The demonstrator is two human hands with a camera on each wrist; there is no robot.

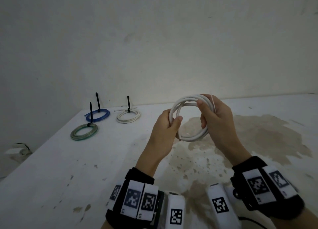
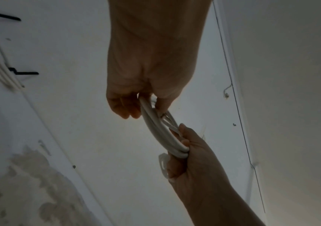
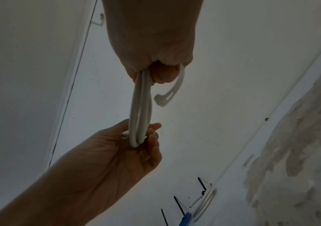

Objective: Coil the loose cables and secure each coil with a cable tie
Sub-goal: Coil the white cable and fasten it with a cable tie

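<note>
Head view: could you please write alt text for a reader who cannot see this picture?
Two hands hold a coiled white cable above a stained white table: the left hand grips its left side, the right hand its right side together with a thin white cable tie. Farther left lie blue, green and white coils, each bound by a black tie.

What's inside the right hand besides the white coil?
The right hand grips the white coil and also a pale cable tie, whose slotted end curls out below the fingers. How far the tie runs inside the palm is hidden by the fingers.
</note>
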